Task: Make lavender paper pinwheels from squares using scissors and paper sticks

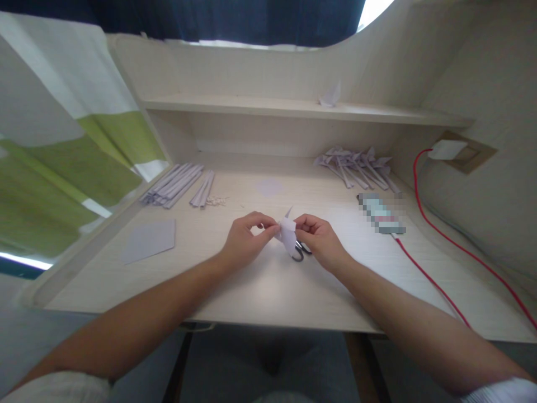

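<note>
Desk centre: left hand (245,238) and right hand (319,239) both pinch one small folded paper piece (287,230) between fingertips, held just above the desk (268,291); scissors (300,252) lie beneath it, handles showing. No legible writing anywhere; flat object (381,214) at 2 o'clock is blurred. Red cable (432,282) runs from it toward the near edge at 4 o'clock. Paper strips (173,184) at 10 o'clock; finished folded pieces (356,165) at 1 o'clock; loose sheet (149,240) at 9 o'clock. Bare desk near front edge.
</note>
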Demonstrator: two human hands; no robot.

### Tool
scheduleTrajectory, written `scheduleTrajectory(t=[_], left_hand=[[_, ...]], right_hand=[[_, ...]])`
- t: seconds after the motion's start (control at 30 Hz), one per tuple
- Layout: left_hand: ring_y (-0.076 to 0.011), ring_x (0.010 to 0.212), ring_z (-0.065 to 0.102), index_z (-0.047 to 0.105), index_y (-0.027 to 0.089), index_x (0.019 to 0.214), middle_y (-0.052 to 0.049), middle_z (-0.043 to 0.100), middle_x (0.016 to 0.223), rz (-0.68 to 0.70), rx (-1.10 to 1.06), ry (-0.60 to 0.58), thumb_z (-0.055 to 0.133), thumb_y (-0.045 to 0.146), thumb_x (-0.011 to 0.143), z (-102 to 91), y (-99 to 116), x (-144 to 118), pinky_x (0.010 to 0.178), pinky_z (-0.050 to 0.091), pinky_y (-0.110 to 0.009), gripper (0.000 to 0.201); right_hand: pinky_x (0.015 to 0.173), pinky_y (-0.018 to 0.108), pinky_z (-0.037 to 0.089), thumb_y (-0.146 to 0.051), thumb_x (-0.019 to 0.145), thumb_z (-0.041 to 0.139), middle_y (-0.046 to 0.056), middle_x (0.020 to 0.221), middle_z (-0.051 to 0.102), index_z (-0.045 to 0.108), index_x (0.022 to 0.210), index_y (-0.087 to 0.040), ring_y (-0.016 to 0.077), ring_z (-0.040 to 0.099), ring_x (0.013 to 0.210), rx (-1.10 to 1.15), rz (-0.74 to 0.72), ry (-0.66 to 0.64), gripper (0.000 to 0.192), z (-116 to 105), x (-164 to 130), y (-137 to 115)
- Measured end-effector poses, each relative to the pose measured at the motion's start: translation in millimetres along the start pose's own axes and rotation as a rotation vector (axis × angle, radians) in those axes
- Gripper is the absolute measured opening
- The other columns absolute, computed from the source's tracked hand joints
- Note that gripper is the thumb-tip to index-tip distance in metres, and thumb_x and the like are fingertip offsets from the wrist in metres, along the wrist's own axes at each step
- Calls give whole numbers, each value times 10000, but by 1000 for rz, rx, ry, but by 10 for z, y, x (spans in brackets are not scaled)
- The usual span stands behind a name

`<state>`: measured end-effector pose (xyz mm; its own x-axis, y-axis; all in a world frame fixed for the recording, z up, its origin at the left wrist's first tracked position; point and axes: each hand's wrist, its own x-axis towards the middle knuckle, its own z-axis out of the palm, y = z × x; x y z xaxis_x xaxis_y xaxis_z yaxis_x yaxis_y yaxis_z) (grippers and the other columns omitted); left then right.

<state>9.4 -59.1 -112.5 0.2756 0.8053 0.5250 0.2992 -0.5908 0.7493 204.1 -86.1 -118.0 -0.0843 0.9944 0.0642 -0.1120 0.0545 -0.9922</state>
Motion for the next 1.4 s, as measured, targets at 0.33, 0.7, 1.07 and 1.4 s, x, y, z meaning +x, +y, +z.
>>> scheduleTrajectory(t=[0.33, 0.7, 1.07, 1.4], left_hand=[[-184, 739, 693, 746, 182, 746, -38, 751, 762, -137, -86, -115, 685, 242, 831, 34, -64, 20, 709, 533, -297, 121], [-180, 780, 701, 764, 165, 764, -41, 768, 793, -278, -92, -155, 683, 236, 815, 33, -14, 40, 769, 535, -269, 119], [-179, 765, 702, 762, 159, 753, -42, 768, 788, -302, -112, -131, 711, 239, 790, 50, -45, 46, 730, 539, -256, 102], [-168, 731, 689, 759, 165, 738, -31, 760, 757, -290, -98, -132, 720, 257, 776, 63, -111, 46, 700, 530, -251, 106]], right_hand=[[550, 227, 394, -204, 692, 757, -30, 650, 670, 654, 788, -180, 91, 558, 551, 131, 60, -23, 143, -43, 96, 264], [563, 243, 409, -206, 672, 748, -1, 700, 709, 677, 779, -181, 118, 595, 595, 87, 88, -7, 131, -23, 91, 261], [607, 256, 434, -236, 701, 734, 8, 731, 711, 691, 793, -178, 124, 605, 630, 27, 78, -5, 117, -16, 84, 249], [572, 232, 385, -188, 714, 720, -41, 651, 634, 616, 808, -187, 99, 549, 576, 17, -39, 3, 140, 1, 84, 293]])
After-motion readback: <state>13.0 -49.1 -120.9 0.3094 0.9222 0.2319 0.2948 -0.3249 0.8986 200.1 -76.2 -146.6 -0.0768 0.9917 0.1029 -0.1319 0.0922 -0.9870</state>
